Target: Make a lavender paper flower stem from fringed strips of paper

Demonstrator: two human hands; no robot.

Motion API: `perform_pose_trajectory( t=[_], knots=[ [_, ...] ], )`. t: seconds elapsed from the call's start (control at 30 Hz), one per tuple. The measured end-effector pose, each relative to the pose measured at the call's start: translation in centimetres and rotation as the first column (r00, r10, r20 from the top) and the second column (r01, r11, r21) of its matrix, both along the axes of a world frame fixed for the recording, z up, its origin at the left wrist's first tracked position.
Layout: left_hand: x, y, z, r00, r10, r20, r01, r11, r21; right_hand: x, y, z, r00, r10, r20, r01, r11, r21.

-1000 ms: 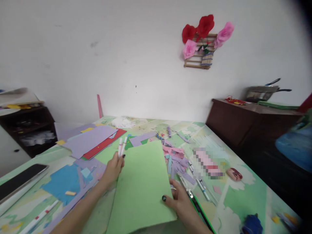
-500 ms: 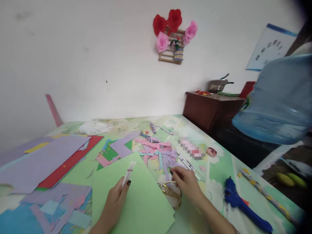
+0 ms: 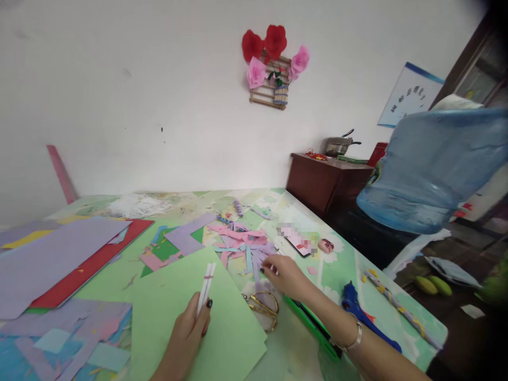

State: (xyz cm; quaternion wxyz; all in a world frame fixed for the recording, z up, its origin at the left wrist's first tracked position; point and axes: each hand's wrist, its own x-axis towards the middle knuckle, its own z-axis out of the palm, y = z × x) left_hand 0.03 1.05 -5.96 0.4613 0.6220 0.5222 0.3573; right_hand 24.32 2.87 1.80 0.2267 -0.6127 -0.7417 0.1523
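My left hand (image 3: 189, 330) is closed around two thin white sticks (image 3: 206, 288), held upright over a light green paper sheet (image 3: 170, 312); a small pinkish band crosses them. My right hand (image 3: 286, 275) is pinched low over the table, beside the cut paper strips (image 3: 248, 248). A bit of white shows at its fingertips, but I cannot make out what it is. Gold-handled scissors (image 3: 264, 307) lie between my hands, partly on the sheet's edge. Under my right forearm rests a green utility knife (image 3: 313, 325), partly covered.
Stacked coloured paper (image 3: 67, 254) and blue and purple scraps (image 3: 67, 338) lie left. On the right are a blue glue gun (image 3: 367, 315), a wrapped yellow-grey stick (image 3: 400, 304), a phone (image 3: 297, 241) and a small red-pink case (image 3: 326, 245). A large water bottle (image 3: 428, 174) stands beyond the table.
My right hand has moved forward from beside the scissors, over the spot where white sticks lay. The green knife has come into sight. My left hand still holds its sticks; the view has turned slightly right.
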Motion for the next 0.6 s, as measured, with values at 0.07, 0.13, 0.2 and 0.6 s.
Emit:
perform_pose_trajectory(
  t=[0.07, 0.13, 0.2, 0.6],
  knots=[
    [0.4, -0.5, -0.3, 0.999, -0.035, 0.01, 0.035, 0.999, 0.001, -1.7, -0.9, -0.3, 0.967, 0.132, -0.217, -0.16, 0.98, -0.117],
    [0.9, -1.2, -0.7, 0.997, -0.078, 0.004, 0.078, 0.996, 0.033, -4.1, -2.2, -1.3, 0.875, 0.155, -0.458, -0.271, 0.942, -0.198],
    [1.5, -1.9, -0.9, 0.993, -0.12, -0.011, 0.12, 0.991, 0.059, -6.6, -3.4, -2.5, 0.801, 0.12, -0.587, -0.295, 0.931, -0.213],
    [1.8, 1.2, 2.5, 0.866, -0.225, -0.447, 0.37, 0.89, 0.268, 2.4, 3.3, 0.6, 0.96, -0.267, 0.087, 0.273, 0.96, -0.067]
  ],
)
